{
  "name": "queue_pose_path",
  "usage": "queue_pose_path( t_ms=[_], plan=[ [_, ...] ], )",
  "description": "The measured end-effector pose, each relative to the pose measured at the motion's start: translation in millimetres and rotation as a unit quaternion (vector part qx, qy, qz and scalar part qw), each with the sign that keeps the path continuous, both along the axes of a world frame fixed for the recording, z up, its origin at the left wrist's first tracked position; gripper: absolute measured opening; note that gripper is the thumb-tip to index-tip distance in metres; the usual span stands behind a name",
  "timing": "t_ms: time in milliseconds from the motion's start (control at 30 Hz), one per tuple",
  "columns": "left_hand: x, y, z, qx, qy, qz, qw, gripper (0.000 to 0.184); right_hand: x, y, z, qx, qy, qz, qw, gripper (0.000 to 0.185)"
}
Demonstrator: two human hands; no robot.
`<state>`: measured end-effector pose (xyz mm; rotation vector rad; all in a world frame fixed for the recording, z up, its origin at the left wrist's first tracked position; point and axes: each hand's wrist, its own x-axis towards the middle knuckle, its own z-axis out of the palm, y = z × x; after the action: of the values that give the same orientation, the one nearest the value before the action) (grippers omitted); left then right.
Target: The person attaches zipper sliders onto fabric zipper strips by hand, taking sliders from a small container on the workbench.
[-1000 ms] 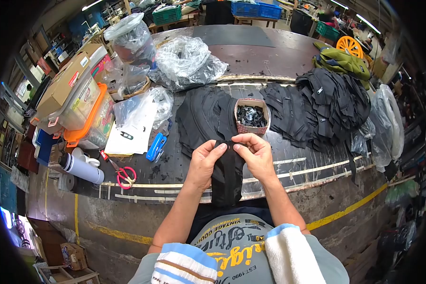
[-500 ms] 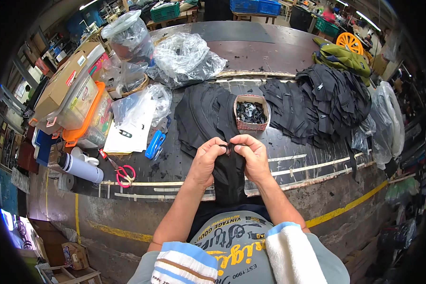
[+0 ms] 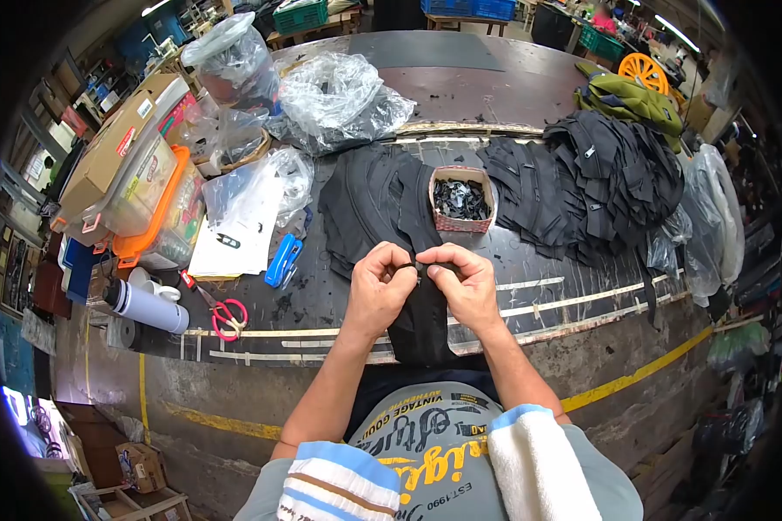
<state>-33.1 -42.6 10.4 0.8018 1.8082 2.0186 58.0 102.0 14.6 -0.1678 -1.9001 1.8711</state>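
Both hands meet at the near edge of the table, pinching the upper end of a black zipper strip (image 3: 421, 326) that hangs down toward my lap. My left hand (image 3: 381, 291) grips its left side between thumb and forefinger. On the other side, my right hand (image 3: 460, 286) pinches it the same way, fingertips almost touching the left ones. A small dark piece shows between the thumbs, too small to name. Just beyond stands an open patterned box (image 3: 463, 226) of small black and silvery parts. Left of it lies a fanned pile of black zipper strips (image 3: 365, 195).
More black zipper strips (image 3: 613, 174) are heaped at the right, near an olive-green bag (image 3: 630, 104). To the left are pink-handled scissors (image 3: 229, 319), a blue stapler (image 3: 284, 260), a lavender bottle (image 3: 148, 306), white papers (image 3: 235, 234) and stacked plastic bins (image 3: 139, 191). Plastic bags (image 3: 334, 100) stand behind.
My hands have shifted slightly, and the fingers have turned a little at the strip's end. The strip remains pinched between them; the table items stay put.
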Motion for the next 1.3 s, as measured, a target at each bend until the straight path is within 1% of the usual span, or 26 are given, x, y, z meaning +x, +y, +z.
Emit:
queue_pose_path(
  t_ms=[33, 167, 267, 500, 700, 867, 1033, 1167, 1300],
  plan=[
    [0.4, -1.0, 1.0, -0.001, -0.002, 0.000, 1.000, 0.006, 0.2, -0.4, 1.2, -0.001, -0.002, 0.000, 1.000, 0.021],
    [1.5, -2.4, 8.4, 0.038, -0.145, -0.034, 0.988, 0.004, -0.5, -1.2, 5.3, -0.013, 0.028, -0.015, 0.999, 0.022],
    [14.3, -3.1, 10.6, 0.047, -0.171, -0.042, 0.983, 0.004, 0.0, 2.7, 2.1, -0.018, 0.024, -0.022, 0.999, 0.023],
    [25.1, -3.2, 1.5, 0.064, -0.230, -0.048, 0.970, 0.011, 2.8, -0.3, 2.5, -0.025, 0.022, -0.045, 0.998, 0.022],
    [23.8, -3.1, 7.7, 0.053, -0.242, -0.056, 0.967, 0.013, 8.7, 0.6, 5.5, -0.072, 0.009, -0.025, 0.997, 0.019],
    [24.4, -2.9, 7.3, 0.061, -0.219, -0.066, 0.972, 0.012, 10.4, -0.5, 1.5, -0.065, -0.030, -0.021, 0.997, 0.017],
    [22.4, -1.8, 4.4, 0.075, -0.229, -0.077, 0.967, 0.012, 7.8, -6.6, -0.3, -0.035, 0.000, -0.031, 0.999, 0.016],
    [24.3, -1.0, 6.1, 0.048, -0.203, -0.048, 0.977, 0.009, 8.3, -9.3, 1.9, -0.022, 0.012, -0.050, 0.998, 0.016],
    [23.8, -2.1, 5.0, 0.048, -0.187, -0.054, 0.980, 0.008, 8.5, -10.4, -0.4, -0.011, 0.013, -0.052, 0.998, 0.016]
  ],
)
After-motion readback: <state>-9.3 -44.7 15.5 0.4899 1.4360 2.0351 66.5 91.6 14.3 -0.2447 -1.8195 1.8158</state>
